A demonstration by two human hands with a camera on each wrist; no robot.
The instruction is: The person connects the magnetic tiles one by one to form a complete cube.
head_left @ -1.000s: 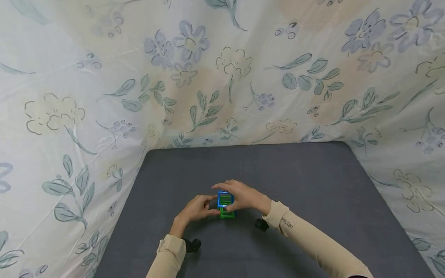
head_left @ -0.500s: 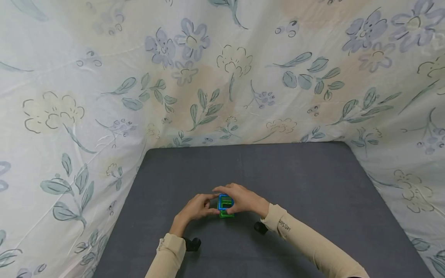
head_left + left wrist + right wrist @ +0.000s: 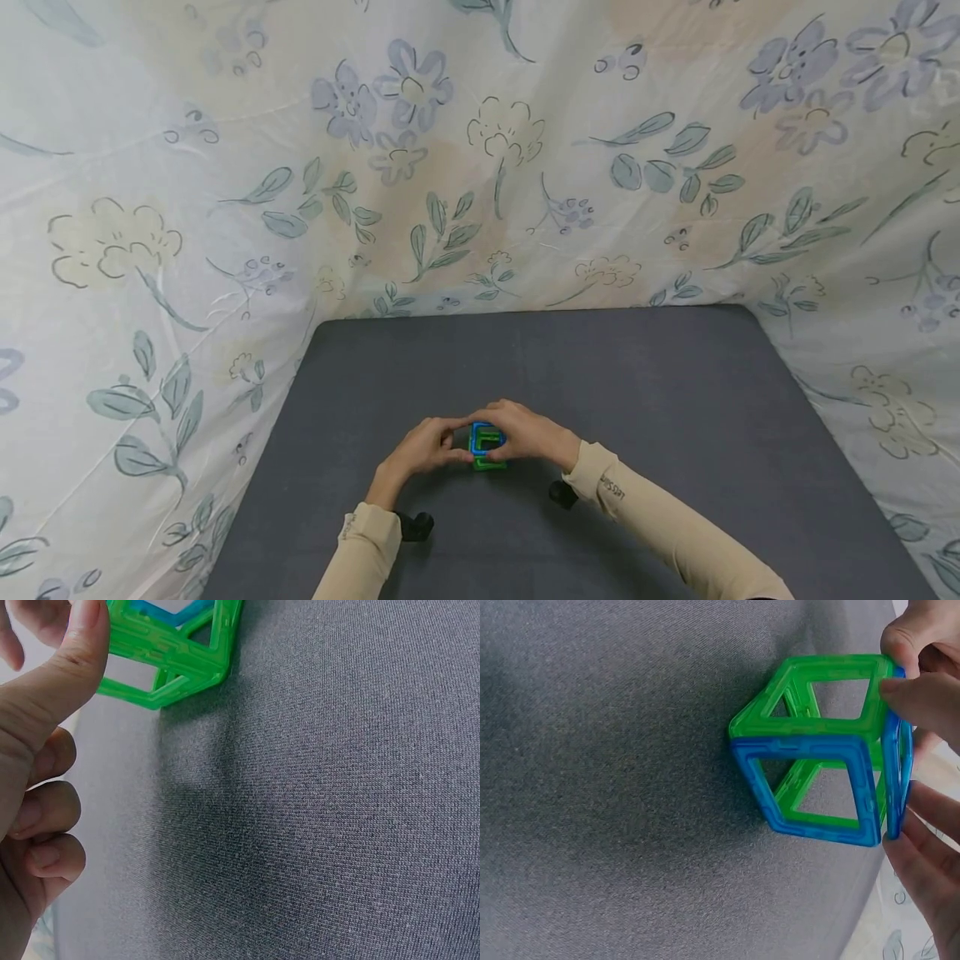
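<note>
A small box built of see-through magnetic tiles stands on the table between the hands. Its sides include green frames [image 3: 172, 649] and a blue frame [image 3: 825, 834]. A blue square tile [image 3: 893, 776] lies at the box's top. My right hand [image 3: 528, 431] holds this tile between thumb and fingers. My left hand [image 3: 422, 447] grips the box from the left, its thumb [image 3: 79, 664] against a green tile in the left wrist view; its other fingers are curled. The hands hide part of the box's far side.
A dark grey cloth-covered table [image 3: 637, 375] surrounds the box. Flower-patterned fabric [image 3: 450, 167] hangs behind the table and along both sides. Black wrist cameras [image 3: 416, 527] sit beneath each sleeve, close to the tabletop.
The right hand has come down slightly towards the person with the blue tile, which now sits lower over the green frames. The left hand has barely moved; the fingertips now meet at the back.
</note>
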